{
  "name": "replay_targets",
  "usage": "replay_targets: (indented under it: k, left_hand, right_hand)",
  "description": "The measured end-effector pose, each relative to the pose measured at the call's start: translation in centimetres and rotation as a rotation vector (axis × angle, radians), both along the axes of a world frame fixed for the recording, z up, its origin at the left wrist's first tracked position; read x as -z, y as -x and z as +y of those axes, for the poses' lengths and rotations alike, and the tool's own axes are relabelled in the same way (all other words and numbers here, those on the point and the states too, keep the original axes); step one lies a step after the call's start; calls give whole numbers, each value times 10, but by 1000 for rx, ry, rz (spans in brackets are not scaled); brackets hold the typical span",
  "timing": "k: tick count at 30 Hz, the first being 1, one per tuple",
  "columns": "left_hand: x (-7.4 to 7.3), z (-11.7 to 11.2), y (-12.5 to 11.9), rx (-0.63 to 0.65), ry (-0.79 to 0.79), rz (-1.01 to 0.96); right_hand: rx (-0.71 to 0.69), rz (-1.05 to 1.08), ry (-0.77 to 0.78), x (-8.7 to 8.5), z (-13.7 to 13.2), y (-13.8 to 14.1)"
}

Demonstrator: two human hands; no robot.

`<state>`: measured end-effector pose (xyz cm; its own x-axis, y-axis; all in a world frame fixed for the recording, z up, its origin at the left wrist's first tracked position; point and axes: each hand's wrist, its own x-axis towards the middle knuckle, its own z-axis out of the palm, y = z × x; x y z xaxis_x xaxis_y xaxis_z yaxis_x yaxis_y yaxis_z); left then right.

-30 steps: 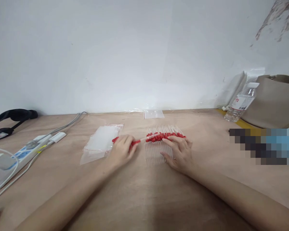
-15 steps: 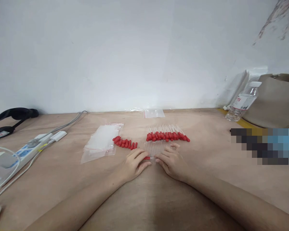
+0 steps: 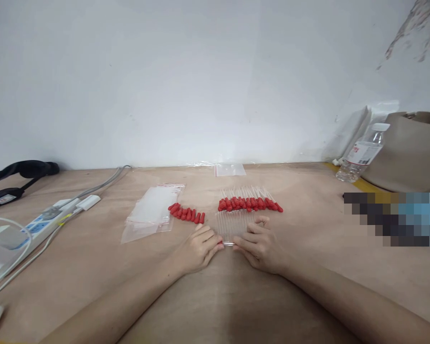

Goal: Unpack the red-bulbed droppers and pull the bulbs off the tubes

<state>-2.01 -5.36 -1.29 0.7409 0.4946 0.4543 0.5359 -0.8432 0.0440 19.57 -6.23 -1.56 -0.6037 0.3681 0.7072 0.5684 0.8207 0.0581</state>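
Noted, left to right: beside the zip-lock bags (image 3: 146, 205), loose red bulbs (image 3: 187, 214) in a bent row, now uncovered; a second earlier, partly under the left hand (image 3: 203, 246). Farther right, brought to the near end of the clear tubes (image 3: 231, 224): left hand curled in a pinch, with only a sliver of one red bulb (image 3: 220, 242) showing at the fingertips; half a second earlier, more red in sight. Held level between both hands: one clear plastic tube (image 3: 228, 244), met by that bulb, butted or inserted, cannot tell which. Next, right hand (image 3: 258, 246), gone from the red-bulbed droppers (image 3: 251, 204), pinching the tube, with other fingers loosely bent. Judged from this: past picking up, now at joining bulb to tube; seating unconfirmed.
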Motion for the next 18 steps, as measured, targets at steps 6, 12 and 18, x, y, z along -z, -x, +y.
replay_targets:
  k: [6, 12, 18]
  left_hand:
    - [3, 1, 12, -41, 22, -8]
    - [-14, 10, 33, -196, 6, -271]
    - [-39, 40, 61, -491, -29, -356]
  right_hand:
    - [87, 6, -40, 3, 3, -22]
    - [253, 201, 5, -2, 14, -38]
    - [264, 161, 95, -2, 17, -21]
